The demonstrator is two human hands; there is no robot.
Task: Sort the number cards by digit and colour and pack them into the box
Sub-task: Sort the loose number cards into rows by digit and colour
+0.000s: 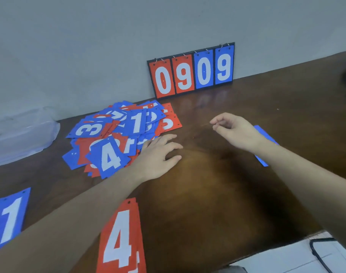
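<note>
left hand (158, 154) flat, fingers spread, beside card pile (117, 134) | right hand (235, 131) loosely curled, holding nothing, above tabletop (207, 194)

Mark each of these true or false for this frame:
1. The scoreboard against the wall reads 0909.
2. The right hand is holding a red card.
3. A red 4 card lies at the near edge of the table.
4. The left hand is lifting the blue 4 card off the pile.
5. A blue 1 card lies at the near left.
1. True: the scoreboard shows red 0 and 9, then blue 0 and 9.
2. False: the right hand hovers above the table and holds no card.
3. True: the red 4 card lies there.
4. False: the left hand rests beside the pile; the blue 4 card lies untouched.
5. True: the blue 1 card.
</note>
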